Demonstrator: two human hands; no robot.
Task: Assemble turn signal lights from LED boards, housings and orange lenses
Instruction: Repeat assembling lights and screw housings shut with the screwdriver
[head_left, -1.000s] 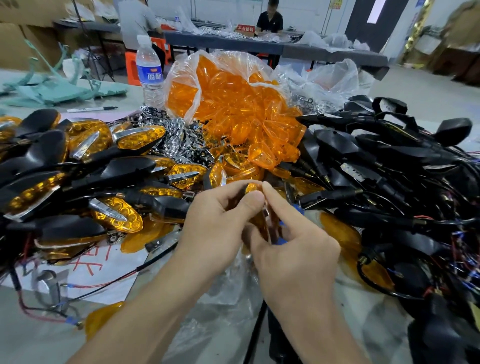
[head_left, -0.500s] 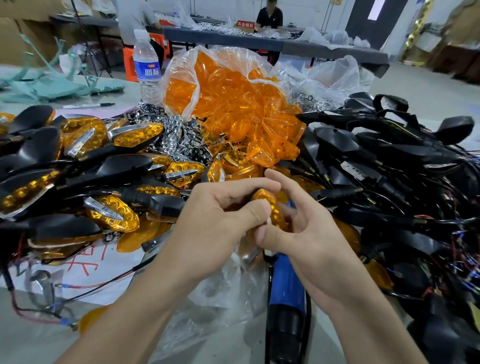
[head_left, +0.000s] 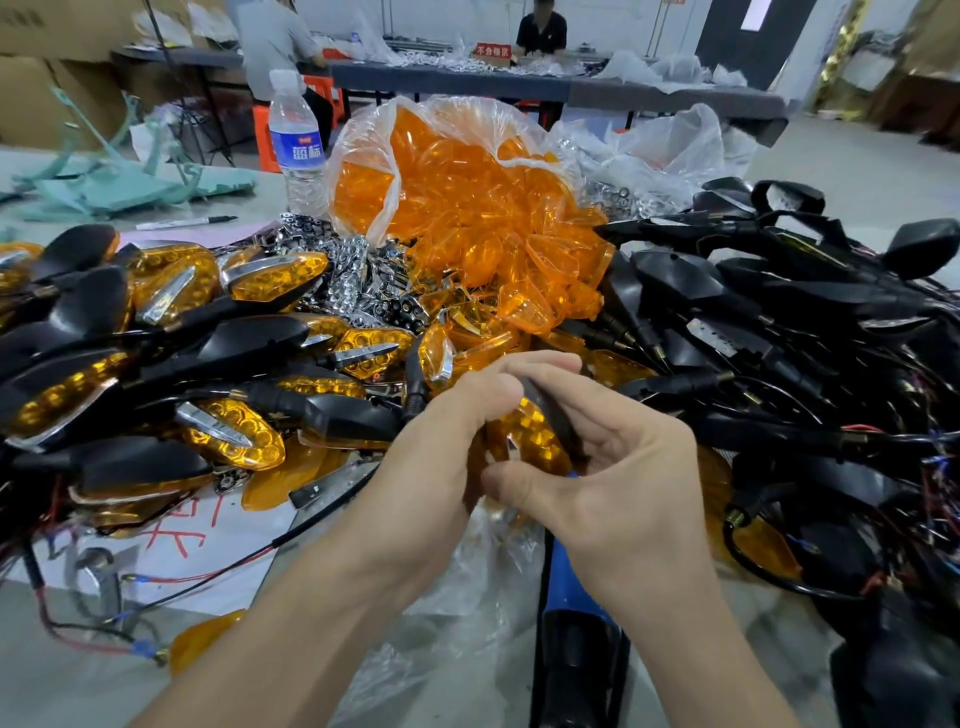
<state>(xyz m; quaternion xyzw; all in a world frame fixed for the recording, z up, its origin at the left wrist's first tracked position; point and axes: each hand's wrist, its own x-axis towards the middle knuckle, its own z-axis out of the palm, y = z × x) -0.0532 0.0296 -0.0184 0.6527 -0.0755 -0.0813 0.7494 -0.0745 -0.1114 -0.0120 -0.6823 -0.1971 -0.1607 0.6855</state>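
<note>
Both my hands hold one turn signal light (head_left: 540, 434) at the table's middle: an orange lens in a black housing. My left hand (head_left: 441, 441) grips it from the left with curled fingers over its top. My right hand (head_left: 618, 467) cups it from the right, thumb under the lens. A clear bag of loose orange lenses (head_left: 467, 208) stands behind. Black housings with wires (head_left: 779, 338) are heaped at the right. Finished lights (head_left: 156, 364) are piled at the left. Shiny LED boards (head_left: 358, 280) lie between the piles.
A water bottle (head_left: 296, 140) stands at the back left beside a pen (head_left: 184, 223) and green scraps. A blue-and-black tool (head_left: 576, 623) lies under my right wrist on clear plastic. Two people sit at a far table (head_left: 519, 85).
The light has turned in my hands so that its black housing edge faces up. My right hand has opened wider around it, and my left fingers have shifted over the top.
</note>
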